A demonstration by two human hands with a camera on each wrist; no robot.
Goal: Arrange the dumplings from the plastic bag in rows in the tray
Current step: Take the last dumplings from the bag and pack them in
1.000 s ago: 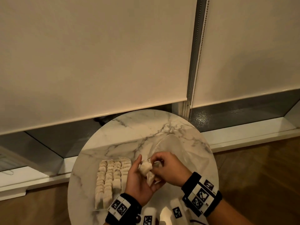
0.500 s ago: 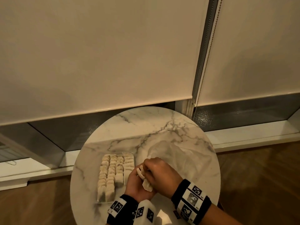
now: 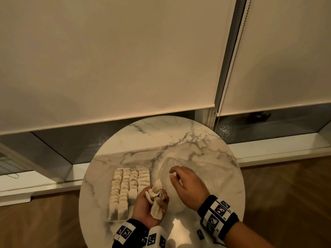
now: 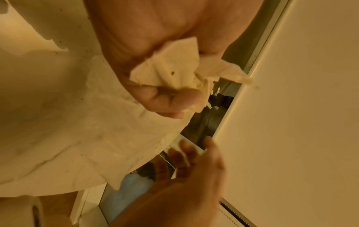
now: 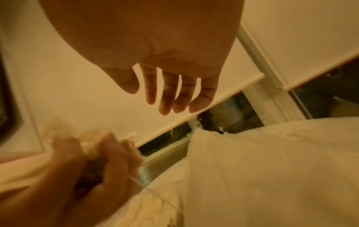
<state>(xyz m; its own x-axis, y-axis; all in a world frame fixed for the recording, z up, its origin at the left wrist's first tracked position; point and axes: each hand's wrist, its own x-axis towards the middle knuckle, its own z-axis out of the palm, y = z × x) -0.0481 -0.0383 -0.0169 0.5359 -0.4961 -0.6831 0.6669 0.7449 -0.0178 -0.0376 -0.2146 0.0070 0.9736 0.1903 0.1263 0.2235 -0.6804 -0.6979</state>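
A clear tray (image 3: 109,218) at the table's left holds several rows of pale dumplings (image 3: 129,187). Just right of it, my left hand (image 3: 157,199) lies palm up with its fingers curled round a few clumped dumplings (image 3: 155,194). In the left wrist view these dumplings (image 4: 174,73) sit between thumb and fingers of the left hand (image 4: 174,95). My right hand (image 3: 174,174) hovers with fingers spread over the mouth of the crumpled clear plastic bag (image 3: 209,169) and holds nothing. The right wrist view shows the right hand (image 5: 165,95) with straight fingers above the bag (image 5: 272,161).
Everything sits on a small round marble table (image 3: 161,140) with its edge close on all sides. Behind it are a window sill (image 3: 268,149) and lowered roller blinds (image 3: 107,59) with a bead chain (image 3: 231,68). Wooden floor (image 3: 286,194) surrounds the table.
My right hand has let go of the dumplings in my left hand and moved right, over the bag. My left hand keeps the dumplings, now palm up.
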